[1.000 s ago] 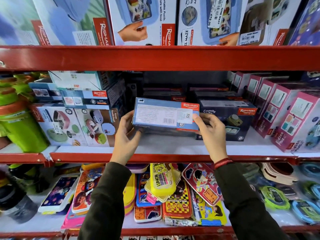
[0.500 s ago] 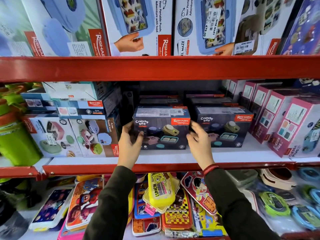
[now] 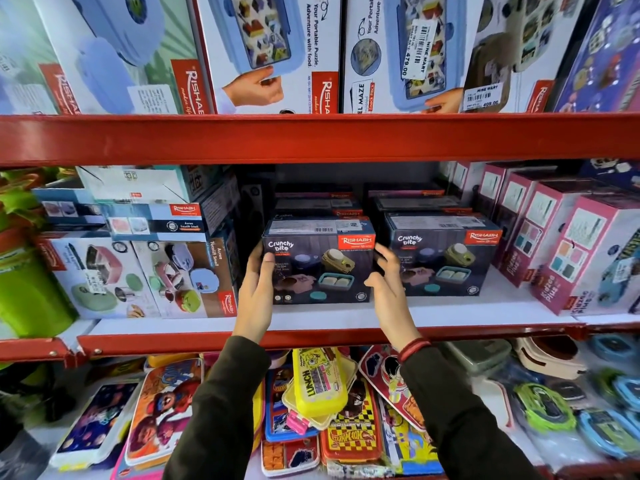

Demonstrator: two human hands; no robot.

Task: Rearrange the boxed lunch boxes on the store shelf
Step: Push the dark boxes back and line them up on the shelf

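My left hand (image 3: pixel 258 289) presses flat against the left end of the dark Crunchy Bite box (image 3: pixel 320 263), thumb on its front. My right hand (image 3: pixel 389 289) sits spread at its right end, fingers loose. The box stands upright on the middle shelf (image 3: pixel 311 315), just beside an identical box (image 3: pixel 446 258).

bright even light, soft warped edges

The left hand (image 3: pixel 258 289) covers the left edge of the front Crunchy Bite box (image 3: pixel 320 263). More dark boxes (image 3: pixel 313 202) behind it sit mostly hidden. Top-shelf boxes (image 3: pixel 263 46) are cropped. Barcode label (image 3: pixel 323 229) print is unreadable.
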